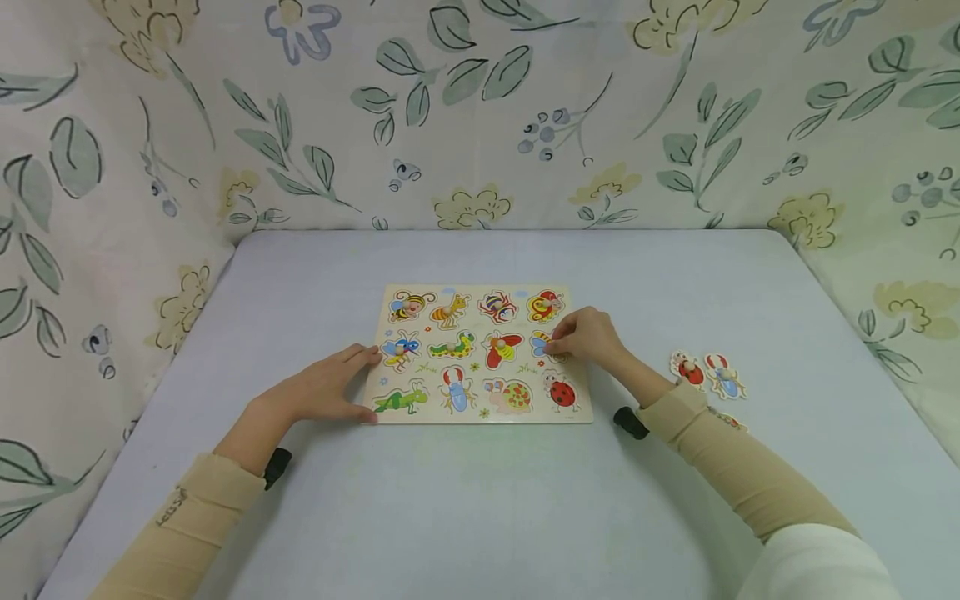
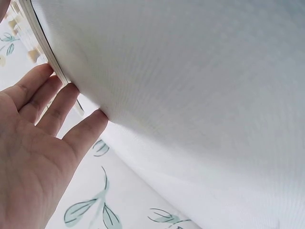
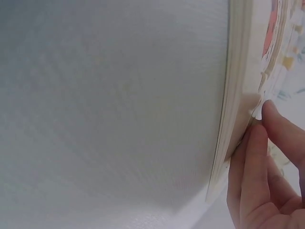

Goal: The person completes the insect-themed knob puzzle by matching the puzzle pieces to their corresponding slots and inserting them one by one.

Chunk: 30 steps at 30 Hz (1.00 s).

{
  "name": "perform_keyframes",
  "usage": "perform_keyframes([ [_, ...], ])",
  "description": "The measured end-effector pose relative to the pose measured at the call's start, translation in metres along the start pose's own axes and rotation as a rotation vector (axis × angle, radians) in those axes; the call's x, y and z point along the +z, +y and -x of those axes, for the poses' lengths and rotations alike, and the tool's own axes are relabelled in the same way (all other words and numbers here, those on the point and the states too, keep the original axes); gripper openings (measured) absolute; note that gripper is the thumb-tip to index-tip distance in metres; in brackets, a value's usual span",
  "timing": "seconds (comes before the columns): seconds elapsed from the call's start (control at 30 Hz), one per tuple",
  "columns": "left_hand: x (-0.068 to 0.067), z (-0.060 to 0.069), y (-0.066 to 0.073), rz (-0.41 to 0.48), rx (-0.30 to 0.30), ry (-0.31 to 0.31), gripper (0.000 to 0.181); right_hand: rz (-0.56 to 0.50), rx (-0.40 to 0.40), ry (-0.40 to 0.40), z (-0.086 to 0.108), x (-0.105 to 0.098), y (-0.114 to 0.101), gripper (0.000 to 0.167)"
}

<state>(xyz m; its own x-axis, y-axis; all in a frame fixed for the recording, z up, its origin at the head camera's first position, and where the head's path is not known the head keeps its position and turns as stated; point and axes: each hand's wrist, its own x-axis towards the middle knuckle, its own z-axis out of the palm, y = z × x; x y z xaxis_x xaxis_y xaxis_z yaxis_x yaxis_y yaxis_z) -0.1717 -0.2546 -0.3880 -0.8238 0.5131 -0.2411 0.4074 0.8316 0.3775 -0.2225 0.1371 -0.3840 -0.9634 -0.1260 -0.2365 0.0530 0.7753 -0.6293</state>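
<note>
A wooden insect peg puzzle board [image 1: 420,419] lies flat on the table. My left hand [image 1: 318,390] rests at its left edge with fingers extended; in the left wrist view, several fingertips touch the board's side [image 2: 45,40]. At the right end of the middle row, my right hand [image 1: 596,335] pinches a blue-winged insect puzzle piece [image 1: 538,343], partly covered by the fingers. In the right wrist view, thumb and fingers meet low over the board [image 3: 238,71]. Knobbed pieces such as the caterpillar [image 1: 452,345] sit in the upper two rows.
To the right of the board lie a loose ladybug piece [image 1: 687,370] and a stag beetle piece [image 1: 724,377]. A third piece [image 1: 729,421] is partly hidden by the right sleeve [image 1: 738,467]. Floral cloth [image 1: 480,125] hangs behind the white table [image 1: 450,517].
</note>
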Motion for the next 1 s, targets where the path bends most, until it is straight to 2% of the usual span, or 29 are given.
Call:
perform_keyframes([
  [0.47,-0.001,-0.001,0.001,-0.002,0.01,0.004,0.093,0.016,-0.011,-0.022,0.009,-0.013,0.007,0.025],
  [0.8,0.001,0.003,0.0,0.015,0.033,0.03,0.094,-0.038,-0.091,0.017,0.025,-0.04,0.032,0.032],
  [1.0,0.001,0.006,-0.002,0.033,0.027,0.014,0.098,-0.11,-0.102,0.005,0.041,-0.059,0.046,0.038],
])
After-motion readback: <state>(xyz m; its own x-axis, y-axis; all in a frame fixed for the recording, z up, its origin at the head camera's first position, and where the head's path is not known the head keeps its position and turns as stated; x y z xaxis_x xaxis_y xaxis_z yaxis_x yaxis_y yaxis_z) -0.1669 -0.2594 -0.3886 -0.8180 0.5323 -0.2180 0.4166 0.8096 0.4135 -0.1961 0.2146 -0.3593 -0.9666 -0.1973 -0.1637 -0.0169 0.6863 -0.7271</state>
